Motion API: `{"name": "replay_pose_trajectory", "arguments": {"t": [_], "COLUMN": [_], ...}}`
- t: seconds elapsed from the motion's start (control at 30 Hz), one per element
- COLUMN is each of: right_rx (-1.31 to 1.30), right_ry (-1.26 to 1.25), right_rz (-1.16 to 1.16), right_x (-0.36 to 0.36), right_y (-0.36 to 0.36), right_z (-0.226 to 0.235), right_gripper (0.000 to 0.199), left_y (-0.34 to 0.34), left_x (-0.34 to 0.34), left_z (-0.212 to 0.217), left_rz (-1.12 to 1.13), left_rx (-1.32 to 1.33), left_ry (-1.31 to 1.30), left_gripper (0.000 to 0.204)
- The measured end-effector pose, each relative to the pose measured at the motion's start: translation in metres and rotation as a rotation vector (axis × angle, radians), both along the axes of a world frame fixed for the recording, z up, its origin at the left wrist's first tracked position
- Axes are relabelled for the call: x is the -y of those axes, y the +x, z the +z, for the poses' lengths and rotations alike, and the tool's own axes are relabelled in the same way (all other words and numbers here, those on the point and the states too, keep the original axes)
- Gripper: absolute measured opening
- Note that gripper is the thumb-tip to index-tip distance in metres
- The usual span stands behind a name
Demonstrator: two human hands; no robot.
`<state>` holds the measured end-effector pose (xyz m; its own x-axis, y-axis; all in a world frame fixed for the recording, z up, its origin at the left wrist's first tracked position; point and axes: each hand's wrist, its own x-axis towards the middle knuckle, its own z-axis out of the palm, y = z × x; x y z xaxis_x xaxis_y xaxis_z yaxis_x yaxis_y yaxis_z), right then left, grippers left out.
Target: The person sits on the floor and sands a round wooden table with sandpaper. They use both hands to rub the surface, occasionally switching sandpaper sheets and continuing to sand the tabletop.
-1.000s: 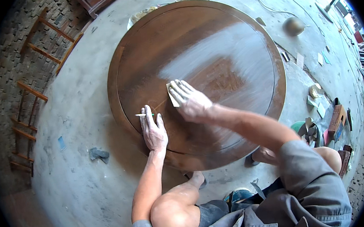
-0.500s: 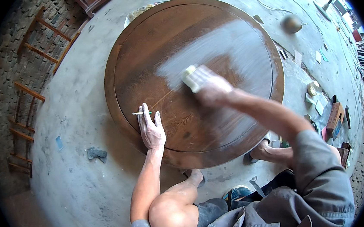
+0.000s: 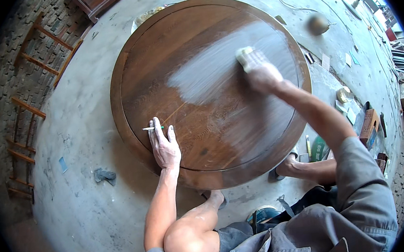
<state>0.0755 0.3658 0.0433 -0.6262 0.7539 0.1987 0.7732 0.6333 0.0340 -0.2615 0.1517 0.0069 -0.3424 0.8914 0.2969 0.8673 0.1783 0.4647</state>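
A large round wooden tabletop (image 3: pixel 203 140) lies flat on the concrete floor (image 3: pixel 83 136), its raised rim running all the way round. A pale, dusty patch (image 3: pixel 225 66) spreads across its upper middle (the rest shows dark grain). The left hand (image 3: pixel 164 148) rests flat near the lower left rim, a cigarette (image 3: pixel 150 128) between its fingers; the right hand (image 3: pixel 260 72) presses a light sanding pad (image 3: pixel 244 55) on the pale patch. On the floor lie a crumpled grey rag (image 3: pixel 104 175), a loose cable (image 3: pixel 297 2) and scattered small boxes (image 3: pixel 369 126).
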Motion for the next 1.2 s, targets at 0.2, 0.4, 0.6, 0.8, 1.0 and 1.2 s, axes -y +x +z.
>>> {"name": "replay_pose_trajectory", "arguments": {"t": [0.2,0.4,0.6,0.8,1.0,1.2], "right_rx": [-0.196,-0.068,0.022,0.042,0.061,-0.061], "right_ry": [-0.212,-0.023,-0.165,-0.158,-0.083,-0.153], "right_rz": [0.203,0.112,0.064,0.091,0.003,0.197], "right_x": [0.116,0.020,0.103,0.053,0.097,0.069], "right_y": [-0.107,0.004,-0.092,-0.028,-0.079,-0.035], "right_z": [-0.002,-0.007,-0.012,0.009,0.007,-0.001], "right_gripper": [0.062,0.069,0.070,0.066,0.067,0.064], "left_y": [0.007,0.005,0.011,0.000,0.002,0.001], "left_x": [-0.004,-0.003,-0.011,0.004,-0.004,-0.002], "left_z": [-0.004,0.000,-0.002,0.002,-0.001,-0.002], "left_rz": [-0.023,-0.012,-0.024,0.007,-0.023,-0.024], "left_rx": [-0.004,0.004,0.016,0.017,0.014,0.022], "left_ry": [0.001,0.018,-0.007,-0.028,0.001,-0.008], "left_gripper": [0.058,0.059,0.057,0.056,0.057,0.057]}}
